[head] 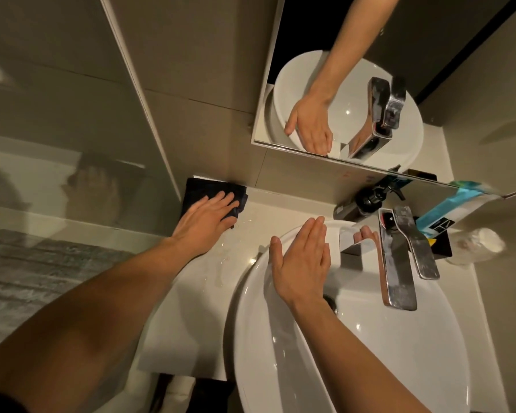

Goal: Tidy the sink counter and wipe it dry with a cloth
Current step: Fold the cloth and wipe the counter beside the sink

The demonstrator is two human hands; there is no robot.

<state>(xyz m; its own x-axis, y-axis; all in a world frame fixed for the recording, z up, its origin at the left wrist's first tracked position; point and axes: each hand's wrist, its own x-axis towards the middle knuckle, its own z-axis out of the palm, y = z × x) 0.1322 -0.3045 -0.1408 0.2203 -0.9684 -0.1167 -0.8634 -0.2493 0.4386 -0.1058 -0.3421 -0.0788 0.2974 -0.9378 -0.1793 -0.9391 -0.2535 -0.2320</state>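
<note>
A dark folded cloth (201,187) lies in the far left corner of the white counter (191,293), against the wall. My left hand (206,220) presses flat on it, fingers spread over the cloth. My right hand (300,257) rests flat on the far rim of the white oval basin (399,353), fingers together and holding nothing. Water drops and streaks show on the counter between the cloth and the basin.
A chrome tap (398,260) reaches over the basin. Behind it stand a black pump bottle (361,204), a black holder (441,245) with a blue-and-white tube (456,210), and a white roll-like object (483,242). A mirror (340,84) hangs above; a glass panel (57,144) borders the left.
</note>
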